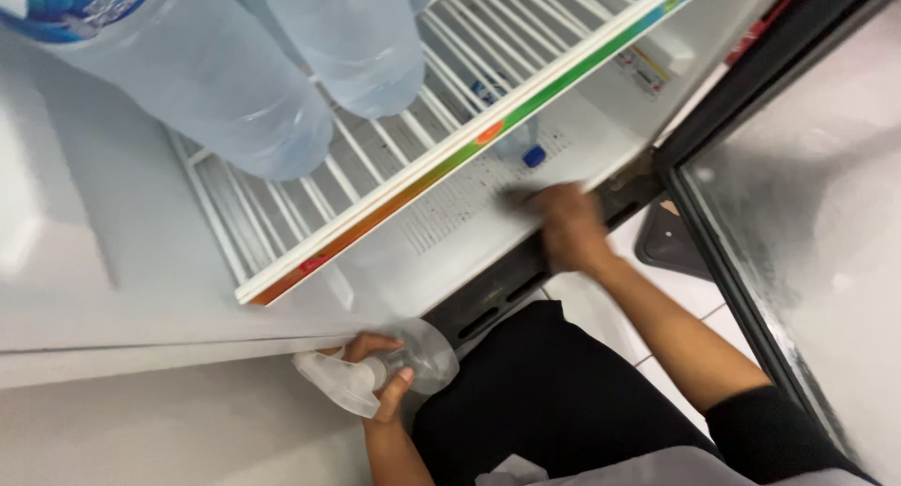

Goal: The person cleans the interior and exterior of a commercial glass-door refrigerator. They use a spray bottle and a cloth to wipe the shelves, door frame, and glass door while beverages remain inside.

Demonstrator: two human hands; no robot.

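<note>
The left hand point(380, 373) grips a clear spray bottle point(385, 369) at 6 o'clock, below the fridge's edge. The right hand point(568, 225), blurred, presses a dark cloth point(518, 197) on the fridge floor point(450, 233) at 1 o'clock. Above, two large water bottles point(282, 64) stand on a wire shelf point(394, 139) fronted by a rainbow-coloured strip point(469, 144).

Left hand point(380, 372) grips a clear spray bottle point(375, 369); blurred right hand point(568, 225) seemingly wipes the fridge floor point(450, 233).
</note>
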